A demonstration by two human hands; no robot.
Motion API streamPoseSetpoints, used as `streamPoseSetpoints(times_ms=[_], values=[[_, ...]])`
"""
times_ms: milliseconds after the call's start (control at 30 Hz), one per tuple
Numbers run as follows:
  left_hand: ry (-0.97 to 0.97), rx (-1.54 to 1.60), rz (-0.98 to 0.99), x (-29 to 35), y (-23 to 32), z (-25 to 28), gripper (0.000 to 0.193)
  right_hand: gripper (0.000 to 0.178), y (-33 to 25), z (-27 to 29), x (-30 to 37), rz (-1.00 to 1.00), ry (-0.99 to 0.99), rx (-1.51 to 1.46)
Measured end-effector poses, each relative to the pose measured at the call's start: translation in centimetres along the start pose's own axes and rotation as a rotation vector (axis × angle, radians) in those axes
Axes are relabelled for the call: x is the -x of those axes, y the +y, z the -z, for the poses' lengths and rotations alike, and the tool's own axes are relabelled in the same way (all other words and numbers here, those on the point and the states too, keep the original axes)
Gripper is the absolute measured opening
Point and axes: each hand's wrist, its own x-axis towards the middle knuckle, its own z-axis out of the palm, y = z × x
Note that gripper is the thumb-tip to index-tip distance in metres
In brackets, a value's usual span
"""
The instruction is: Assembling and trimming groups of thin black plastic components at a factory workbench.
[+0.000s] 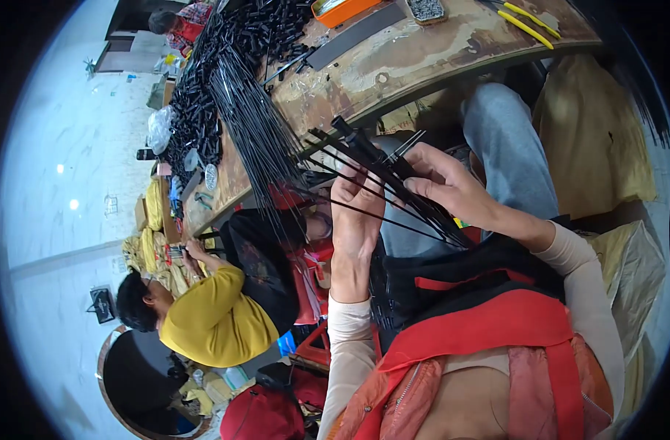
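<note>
Over my lap I hold a black umbrella frame (368, 152), a tubular hub with thin black rods fanning out from it. My left hand (353, 196) is closed around the hub and some rods, its fingers partly hidden behind them. With fingertips and thumb, my right hand (448, 185) pinches the frame on its right side, where a few short metal rod ends stick out. Exactly which part it grips is hidden. Close to my left hand, a sheaf of long black rods (251, 121) hangs over the bench edge.
The worn wooden bench (430, 62) carries a heap of black plastic parts (232, 37), yellow-handled pliers (525, 29), an orange tray (344, 10) and a tub of small metal pieces (426, 10). A co-worker in yellow (218, 319) sits at left. Sacks (591, 132) stand at right.
</note>
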Motion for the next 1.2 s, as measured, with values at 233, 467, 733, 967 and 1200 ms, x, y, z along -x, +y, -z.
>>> streamPoseSetpoints(times_ms=[233,467,733,967,1200], values=[[0.004,0.018,0.081,-0.6,0.6,0.0,0.047,0.013,0.4,1.1,-1.2,-0.073,-0.044,-0.183],[0.02,-0.017,0.104,-1.3,0.8,-0.4,0.038,0.011,1.6,1.6,-2.0,-0.159,-0.06,-0.356],[0.008,-0.015,0.118,-1.0,0.8,0.5,0.046,0.014,2.0,1.7,-2.0,-0.188,-0.062,-0.394],[0.006,0.013,0.11,-0.6,0.8,1.1,0.047,0.018,1.9,1.1,-1.7,-0.192,-0.038,-0.345],[-0.108,0.03,0.174,-0.9,0.9,2.3,0.043,0.02,1.8,2.2,-2.1,-0.33,-0.165,-0.616]])
